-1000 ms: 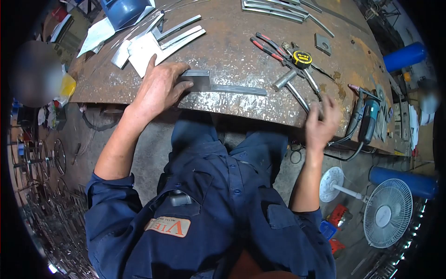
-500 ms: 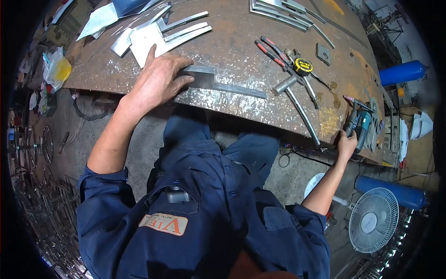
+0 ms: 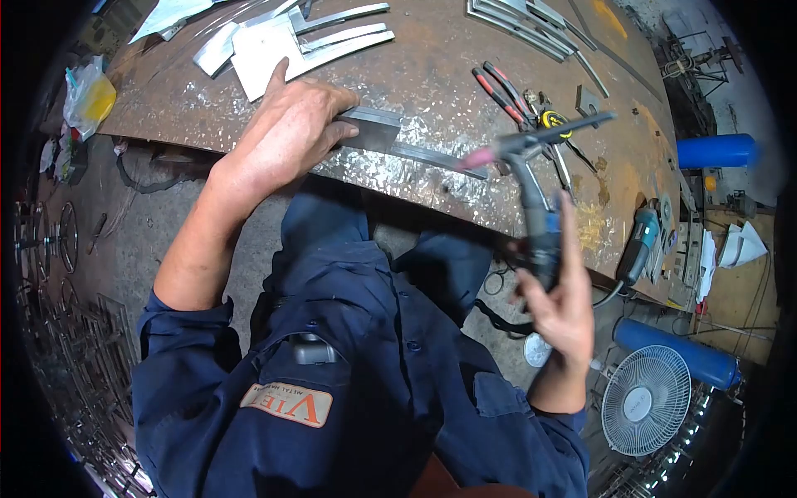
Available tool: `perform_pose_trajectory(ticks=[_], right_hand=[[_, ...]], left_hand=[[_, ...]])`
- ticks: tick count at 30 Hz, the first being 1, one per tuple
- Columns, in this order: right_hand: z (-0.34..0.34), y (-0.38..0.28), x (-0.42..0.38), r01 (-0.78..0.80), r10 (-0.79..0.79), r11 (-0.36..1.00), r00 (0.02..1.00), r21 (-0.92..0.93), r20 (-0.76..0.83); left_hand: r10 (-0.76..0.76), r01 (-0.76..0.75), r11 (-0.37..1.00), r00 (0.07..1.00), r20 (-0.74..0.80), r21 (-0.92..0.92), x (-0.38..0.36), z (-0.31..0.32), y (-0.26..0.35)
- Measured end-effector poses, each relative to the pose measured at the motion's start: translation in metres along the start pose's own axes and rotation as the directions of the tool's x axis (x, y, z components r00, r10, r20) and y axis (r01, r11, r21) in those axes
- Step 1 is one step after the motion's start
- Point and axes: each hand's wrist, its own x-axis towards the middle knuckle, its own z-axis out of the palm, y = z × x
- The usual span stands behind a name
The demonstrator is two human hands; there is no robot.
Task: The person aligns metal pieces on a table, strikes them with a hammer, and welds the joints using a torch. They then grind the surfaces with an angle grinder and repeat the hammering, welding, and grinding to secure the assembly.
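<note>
My left hand [image 3: 286, 133] is closed around the left end of a grey metal block [image 3: 375, 129] near the table's front edge, its thumb on the near side and index finger stretched out. From the block a narrow metal bar [image 3: 440, 160] runs to the right along the tabletop. In my right hand [image 3: 564, 303] is a TIG welding torch [image 3: 535, 199], held up over the table edge, its pink nozzle pointing left at the bar's right end. The torch is blurred and partly covers the hammer and pliers behind it.
On the rusty table [image 3: 398, 58] lie metal plates [image 3: 270, 54], stacked metal strips [image 3: 531, 29], red-handled pliers [image 3: 501, 91], a tape measure [image 3: 554, 124] and an angle grinder [image 3: 639, 245]. A fan [image 3: 646, 401] and blue cylinder [image 3: 677, 353] stand at the right.
My right hand has lifted the torch from beside the grinder and brought it left, over the bar's end. My left hand stays on the metal block; the view has shifted slightly.
</note>
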Motion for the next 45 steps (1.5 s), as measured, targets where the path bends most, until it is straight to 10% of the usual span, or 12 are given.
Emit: perform_pose_trajectory(ticks=[5, 45], right_hand=[[0.065, 0.018, 0.038, 0.434, -0.481, 0.835, 0.875, -0.338, -0.064], [0.086, 0.021, 0.045, 0.344, -0.388, 0.785, 0.922, -0.515, 0.025]], left_hand=[[0.042, -0.041, 0.999, 0.994, -0.098, 0.018, -0.003, 0.003, -0.001], [0.043, -0.042, 0.998, 0.998, -0.045, 0.037, 0.0, 0.001, -0.001]])
